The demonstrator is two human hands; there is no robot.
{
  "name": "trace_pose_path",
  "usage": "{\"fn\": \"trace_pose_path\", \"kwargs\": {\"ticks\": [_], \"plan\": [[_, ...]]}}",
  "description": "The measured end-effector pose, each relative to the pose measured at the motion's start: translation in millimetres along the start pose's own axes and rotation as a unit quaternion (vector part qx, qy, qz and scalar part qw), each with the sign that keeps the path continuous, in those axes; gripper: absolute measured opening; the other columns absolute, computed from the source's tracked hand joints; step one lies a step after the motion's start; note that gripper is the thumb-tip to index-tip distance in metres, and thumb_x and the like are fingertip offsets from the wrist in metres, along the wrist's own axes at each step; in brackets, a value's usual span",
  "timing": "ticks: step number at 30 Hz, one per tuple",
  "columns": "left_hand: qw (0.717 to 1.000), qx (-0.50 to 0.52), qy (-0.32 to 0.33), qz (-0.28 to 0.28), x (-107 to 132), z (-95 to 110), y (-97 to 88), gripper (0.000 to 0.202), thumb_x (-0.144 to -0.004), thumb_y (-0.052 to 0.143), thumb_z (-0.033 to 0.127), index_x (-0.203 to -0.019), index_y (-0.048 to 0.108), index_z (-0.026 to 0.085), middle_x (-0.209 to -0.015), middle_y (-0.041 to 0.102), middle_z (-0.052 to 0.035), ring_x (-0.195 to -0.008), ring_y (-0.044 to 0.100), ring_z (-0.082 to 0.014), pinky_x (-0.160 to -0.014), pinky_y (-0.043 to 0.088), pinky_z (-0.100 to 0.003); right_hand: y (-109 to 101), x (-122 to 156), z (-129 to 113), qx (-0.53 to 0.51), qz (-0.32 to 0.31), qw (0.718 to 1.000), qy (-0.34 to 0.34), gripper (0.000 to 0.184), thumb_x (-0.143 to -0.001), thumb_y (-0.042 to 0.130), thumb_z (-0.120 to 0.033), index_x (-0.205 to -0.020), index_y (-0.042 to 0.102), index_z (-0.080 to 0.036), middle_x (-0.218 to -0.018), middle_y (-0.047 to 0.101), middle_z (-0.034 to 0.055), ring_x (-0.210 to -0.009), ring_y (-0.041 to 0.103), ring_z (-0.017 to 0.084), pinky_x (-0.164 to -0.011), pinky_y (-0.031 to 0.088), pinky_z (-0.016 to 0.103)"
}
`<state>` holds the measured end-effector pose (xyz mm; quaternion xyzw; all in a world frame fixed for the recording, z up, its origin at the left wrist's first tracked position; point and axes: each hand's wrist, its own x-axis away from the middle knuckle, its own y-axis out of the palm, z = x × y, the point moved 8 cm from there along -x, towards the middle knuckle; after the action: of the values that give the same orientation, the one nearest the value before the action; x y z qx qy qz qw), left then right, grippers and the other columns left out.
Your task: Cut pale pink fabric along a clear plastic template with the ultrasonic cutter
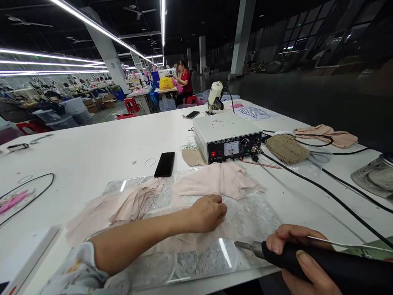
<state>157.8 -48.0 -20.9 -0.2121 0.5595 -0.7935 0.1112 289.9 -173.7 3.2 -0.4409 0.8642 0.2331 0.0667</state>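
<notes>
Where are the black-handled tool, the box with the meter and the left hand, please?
Black-handled tool (353,265): head view, on its handle.
Box with the meter (227,129): head view, on its top.
Left hand (205,214): head view, on its back.

The cloth panels look matt and creased, the marbled slab glossy, the tool tip metal, its handle matt.

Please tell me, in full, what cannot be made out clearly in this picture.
Head view: left hand, some fingers hidden by the hand itself; its grip on the pale fabric is unclear.
Head view: right hand, partly hidden behind the black-handled tool.
Head view: rear of that tool and one side of the clear jar, cut off by the right edge.
Head view: meter, markings too small.
</notes>
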Motion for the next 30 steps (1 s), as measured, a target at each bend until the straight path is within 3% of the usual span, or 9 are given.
{"fn": "trace_pose_path", "kwargs": {"ticks": [5,8,13,19,21,24,27,30], "plan": [[0.999,0.024,-0.013,-0.038,-9.1,-2.2,0.7,0.011,-0.078,0.059,0.009,-0.071,0.056,0.017,-0.078,0.063,-0.0006,-0.072,0.060,-0.0145,-0.063,0.047,-0.021,-13.7,-5.6,2.8,-0.015,0.068,0.997,-0.012,0.015,-0.077,0.064,-0.030,-0.089,0.063,-0.020,-0.069,0.063,0.0020,-0.056,0.061,0.017,-0.055,0.057,0.036],[0.997,0.045,-0.055,-0.019,-11.5,-10.1,-3.6,0.011,-0.076,0.057,0.007,-0.071,0.055,0.016,-0.074,0.063,-0.0003,-0.068,0.058,-0.0137,-0.059,0.044,-0.020,-25.1,-7.1,3.5,-0.038,0.125,0.991,0.004,0.024,-0.076,0.064,-0.033,-0.096,0.064,-0.020,-0.076,0.061,0.0014,-0.056,0.058,0.014,-0.056,0.056,0.037],[0.989,0.075,-0.117,0.043,-4.6,-22.6,-12.1,0.013,-0.087,0.048,0.011,-0.089,0.060,0.014,-0.077,0.064,-0.0014,-0.067,0.058,-0.0124,-0.061,0.044,-0.020,-42.8,-8.3,0.5,-0.047,0.187,0.981,0.016,0.029,-0.068,0.066,-0.034,-0.094,0.064,-0.020,-0.077,0.061,0.0001,-0.056,0.056,0.015,-0.058,0.053,0.038],[0.991,0.072,-0.103,0.035,28.9,-24.7,-1.1,0.029,-0.084,0.063,0.018,-0.112,0.059,0.013,-0.102,0.062,-0.0077,-0.080,0.061,-0.0174,-0.073,0.050,-0.028,-58.8,-6.0,3.5,-0.096,0.202,0.974,0.028,0.014,-0.067,0.062,-0.029,-0.078,0.063,-0.021,-0.074,0.060,0.0007,-0.054,0.055,0.015,-0.050,0.048,0.033],[0.997,0.046,-0.055,0.038,35.9,-18.3,0.5,0.029,-0.085,0.063,0.015,-0.114,0.059,0.014,-0.108,0.060,-0.0097,-0.088,0.062,-0.0196,-0.080,0.051,-0.031,-63.0,-1.8,4.3,-0.107,0.211,0.971,0.031,0.015,-0.067,0.062,-0.029,-0.078,0.063,-0.020,-0.074,0.059,0.0010,-0.053,0.053,0.013,-0.048,0.046,0.031],[0.993,-0.015,0.096,0.061,38.2,4.0,-1.7,0.019,-0.091,0.060,0.018,-0.110,0.063,0.017,-0.111,0.059,-0.0092,-0.099,0.060,-0.0212,-0.089,0.049,-0.033,-69.6,10.2,7.2,-0.112,0.254,0.960,0.039,0.019,-0.065,0.063,-0.031,-0.079,0.062,-0.019,-0.076,0.058,0.0010,-0.054,0.051,0.012,-0.046,0.045,0.029],[0.975,-0.032,0.214,0.050,32.7,21.3,-0.3,0.017,-0.096,0.055,0.021,-0.109,0.065,0.017,-0.108,0.060,-0.0083,-0.091,0.061,-0.0179,-0.085,0.050,-0.029,-68.3,20.9,9.2,-0.120,0.257,0.959,0.027,0.024,-0.064,0.064,-0.034,-0.082,0.064,-0.019,-0.076,0.059,0.0010,-0.051,0.050,0.011,-0.044,0.045,0.029],[0.964,-0.021,0.263,0.011,18.5,29.7,2.9,0.021,-0.097,0.052,0.018,-0.114,0.064,0.018,-0.110,0.059,-0.0082,-0.087,0.062,-0.0156,-0.081,0.051,-0.025,-59.7,26.7,8.8,-0.145,0.221,0.964,0.001,0.020,-0.065,0.066,-0.033,-0.081,0.065,-0.021,-0.073,0.062,0.0009,-0.051,0.053,0.013,-0.046,0.047,0.030]]}}
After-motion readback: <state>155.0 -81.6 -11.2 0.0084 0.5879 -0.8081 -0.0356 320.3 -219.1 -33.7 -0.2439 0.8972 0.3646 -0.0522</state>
